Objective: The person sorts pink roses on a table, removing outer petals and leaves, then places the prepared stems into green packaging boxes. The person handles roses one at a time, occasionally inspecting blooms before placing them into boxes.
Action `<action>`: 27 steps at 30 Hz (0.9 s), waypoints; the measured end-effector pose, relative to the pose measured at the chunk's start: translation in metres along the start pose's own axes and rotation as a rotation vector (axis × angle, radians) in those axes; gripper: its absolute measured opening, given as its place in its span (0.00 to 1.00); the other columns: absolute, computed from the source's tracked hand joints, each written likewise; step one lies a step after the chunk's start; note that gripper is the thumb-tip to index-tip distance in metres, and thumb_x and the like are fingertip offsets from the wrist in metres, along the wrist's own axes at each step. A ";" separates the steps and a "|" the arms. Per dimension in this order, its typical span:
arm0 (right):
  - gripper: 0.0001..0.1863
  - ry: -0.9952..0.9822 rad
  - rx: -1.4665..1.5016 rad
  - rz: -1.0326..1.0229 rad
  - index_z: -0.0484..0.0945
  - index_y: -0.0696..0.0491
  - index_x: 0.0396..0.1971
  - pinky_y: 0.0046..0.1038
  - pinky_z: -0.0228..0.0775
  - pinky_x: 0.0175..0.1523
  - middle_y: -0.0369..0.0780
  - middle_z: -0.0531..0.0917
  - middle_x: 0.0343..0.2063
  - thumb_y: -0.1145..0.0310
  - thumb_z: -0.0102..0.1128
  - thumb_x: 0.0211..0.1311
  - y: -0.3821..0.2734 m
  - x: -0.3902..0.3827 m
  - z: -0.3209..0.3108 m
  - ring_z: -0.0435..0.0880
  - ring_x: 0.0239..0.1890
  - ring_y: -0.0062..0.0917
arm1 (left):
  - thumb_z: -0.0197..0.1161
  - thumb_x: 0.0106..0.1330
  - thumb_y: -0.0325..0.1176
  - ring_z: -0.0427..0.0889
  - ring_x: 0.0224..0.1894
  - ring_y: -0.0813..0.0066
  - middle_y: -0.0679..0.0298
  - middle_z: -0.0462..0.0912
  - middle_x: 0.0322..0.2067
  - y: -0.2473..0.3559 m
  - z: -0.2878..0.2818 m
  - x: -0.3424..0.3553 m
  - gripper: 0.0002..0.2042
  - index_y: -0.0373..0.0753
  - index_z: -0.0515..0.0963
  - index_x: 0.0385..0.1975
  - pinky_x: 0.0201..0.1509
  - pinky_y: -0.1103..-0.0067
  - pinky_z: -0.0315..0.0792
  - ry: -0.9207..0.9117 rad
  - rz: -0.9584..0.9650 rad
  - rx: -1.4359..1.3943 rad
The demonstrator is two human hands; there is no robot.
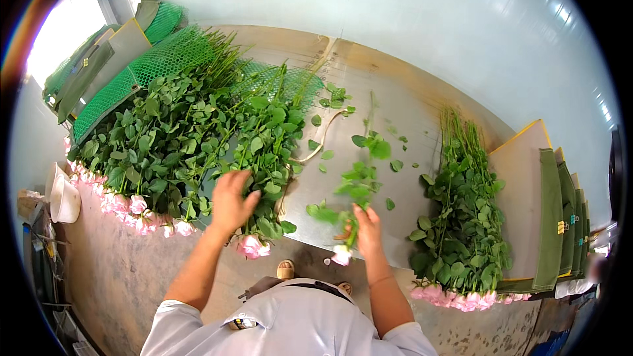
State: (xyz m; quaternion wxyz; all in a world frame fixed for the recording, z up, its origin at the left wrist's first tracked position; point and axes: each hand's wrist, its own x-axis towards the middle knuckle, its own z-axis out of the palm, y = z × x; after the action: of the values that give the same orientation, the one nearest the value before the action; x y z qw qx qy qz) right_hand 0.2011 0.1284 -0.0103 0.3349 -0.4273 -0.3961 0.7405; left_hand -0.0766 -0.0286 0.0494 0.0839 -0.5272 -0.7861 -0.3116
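My right hand (366, 229) is closed round the upper stem of a single pink rose (341, 255). The bloom hangs towards me just past the table's near edge. Its leafy stem points away across the metal table and is blurred. My left hand (231, 200) rests at the near edge of a large heap of pink roses (165, 151), thumb apart from the fingers, with no stem visible in it. Right below that hand, a pale pink bloom (252, 246) hangs over the edge. The fingertips lie against leaves, so their contact is partly hidden.
Green plastic mesh (145, 69) lies behind and under the heap. Loose leaves (396, 165) and a pale strap (323, 137) are on the metal table (330, 178). At right lies a second rose bunch (461, 217) beside clipped green-edged boards (527, 204). A white container (64, 198) stands at left.
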 end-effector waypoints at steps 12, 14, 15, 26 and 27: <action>0.19 0.236 -0.838 -0.533 0.71 0.59 0.47 0.27 0.69 0.44 0.38 0.77 0.39 0.64 0.58 0.60 -0.009 -0.012 -0.010 0.76 0.40 0.25 | 0.60 0.52 0.27 0.78 0.31 0.77 0.62 0.81 0.31 -0.061 -0.015 0.017 0.13 0.35 0.76 0.39 0.37 0.81 0.71 -0.520 -0.726 -0.860; 0.25 -0.111 -0.512 -0.204 0.68 0.57 0.53 0.29 0.69 0.47 0.39 0.76 0.46 0.58 0.59 0.60 0.005 0.005 0.018 0.76 0.45 0.28 | 0.60 0.54 0.26 0.78 0.31 0.78 0.64 0.80 0.31 -0.031 -0.024 0.033 0.12 0.36 0.75 0.39 0.37 0.82 0.72 -0.541 -0.782 -1.078; 0.29 -0.193 -0.381 -0.030 0.66 0.56 0.55 0.29 0.68 0.49 0.39 0.75 0.48 0.54 0.58 0.60 0.007 0.006 0.046 0.74 0.48 0.28 | 0.60 0.55 0.26 0.78 0.31 0.78 0.65 0.80 0.31 -0.014 -0.023 0.038 0.12 0.36 0.75 0.40 0.37 0.83 0.72 -0.548 -0.781 -1.173; 0.17 -0.364 -0.112 0.074 0.77 0.56 0.43 0.26 0.71 0.45 0.35 0.81 0.36 0.66 0.65 0.55 0.021 0.022 0.130 0.78 0.39 0.22 | 0.56 0.54 0.22 0.80 0.37 0.74 0.63 0.81 0.34 -0.055 0.003 0.022 0.12 0.37 0.75 0.40 0.46 0.80 0.72 -0.465 -0.772 -1.444; 0.13 -0.318 -0.079 0.064 0.78 0.56 0.40 0.23 0.70 0.43 0.34 0.81 0.33 0.68 0.63 0.56 0.011 0.021 0.130 0.78 0.36 0.19 | 0.56 0.54 0.23 0.79 0.37 0.74 0.63 0.81 0.34 -0.055 -0.007 0.025 0.14 0.37 0.74 0.42 0.45 0.80 0.73 -0.462 -0.814 -1.499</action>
State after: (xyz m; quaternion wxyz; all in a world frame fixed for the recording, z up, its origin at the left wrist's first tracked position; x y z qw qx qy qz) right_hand 0.0745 0.1017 0.0146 0.2272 -0.3298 -0.4590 0.7930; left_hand -0.1375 -0.0273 0.0443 -0.5621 -0.1726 -0.4991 -0.6365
